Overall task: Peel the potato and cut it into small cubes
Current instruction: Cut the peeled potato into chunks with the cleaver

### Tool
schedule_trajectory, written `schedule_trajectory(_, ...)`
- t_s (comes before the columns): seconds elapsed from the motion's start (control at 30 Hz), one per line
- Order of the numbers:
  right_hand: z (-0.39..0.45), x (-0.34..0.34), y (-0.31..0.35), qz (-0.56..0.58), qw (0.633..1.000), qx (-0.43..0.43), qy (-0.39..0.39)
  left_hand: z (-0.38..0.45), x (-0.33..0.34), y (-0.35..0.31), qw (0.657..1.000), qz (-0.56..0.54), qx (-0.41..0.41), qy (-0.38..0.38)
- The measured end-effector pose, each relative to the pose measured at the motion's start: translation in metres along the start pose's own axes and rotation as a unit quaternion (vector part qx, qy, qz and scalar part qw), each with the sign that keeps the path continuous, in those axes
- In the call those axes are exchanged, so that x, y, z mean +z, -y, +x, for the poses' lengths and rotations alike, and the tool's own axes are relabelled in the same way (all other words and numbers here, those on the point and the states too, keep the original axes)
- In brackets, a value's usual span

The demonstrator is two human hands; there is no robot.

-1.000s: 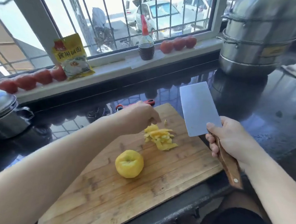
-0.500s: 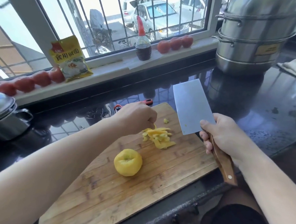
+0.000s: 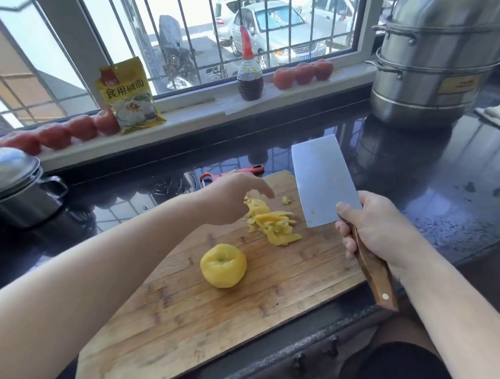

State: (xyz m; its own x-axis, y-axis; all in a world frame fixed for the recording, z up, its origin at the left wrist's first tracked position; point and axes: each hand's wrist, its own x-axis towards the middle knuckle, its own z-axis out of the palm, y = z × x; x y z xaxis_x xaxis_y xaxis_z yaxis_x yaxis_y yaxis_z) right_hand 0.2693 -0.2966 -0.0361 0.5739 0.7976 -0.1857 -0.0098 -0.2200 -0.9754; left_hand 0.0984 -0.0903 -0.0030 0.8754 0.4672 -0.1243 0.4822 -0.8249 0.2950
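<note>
A peeled yellow potato (image 3: 223, 265) sits in the middle of the wooden cutting board (image 3: 192, 324). Behind it lies a heap of yellow peelings (image 3: 271, 221). My left hand (image 3: 231, 197) hovers over the left side of the heap with its fingers stretched out and holds nothing. My right hand (image 3: 377, 228) grips the wooden handle of a cleaver (image 3: 321, 182), whose broad blade points away from me above the board's right end. A red-handled peeler (image 3: 242, 171) lies on the counter just beyond the board, partly hidden by my left hand.
A lidded steel pot (image 3: 11, 186) stands at the left on the black counter (image 3: 449, 206). A tall steel steamer (image 3: 439, 51) fills the back right. On the windowsill are rows of tomatoes (image 3: 64, 133), a yellow packet (image 3: 129, 97) and a sauce bottle (image 3: 249, 72).
My left hand was bunched over the peelings and has now opened its fingers above them. The right hand with the cleaver has stayed in place.
</note>
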Motion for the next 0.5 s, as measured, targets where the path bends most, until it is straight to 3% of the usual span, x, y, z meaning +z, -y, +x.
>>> schedule_trajectory(0.13,-0.001,0.004,-0.002,-0.005,1.000,0.003,0.009,-0.020,-0.004,-0.002,0.997,-0.021,-0.040,-0.059)
schedule_trajectory(0.33,0.002,0.019,-0.005,-0.001,1.000,0.015,0.013,-0.106,0.040,0.025,0.963,-0.076,-0.088,-0.244)
schedule_trajectory(0.4,0.004,0.028,-0.005,-0.001,1.000,0.017,0.019,-0.131,0.061,0.029,0.956,-0.119,-0.094,-0.252)
schedule_trajectory(0.5,0.005,0.041,-0.001,-0.007,0.999,0.009,0.030,-0.145,0.080,0.028,0.962,-0.138,-0.124,-0.201)
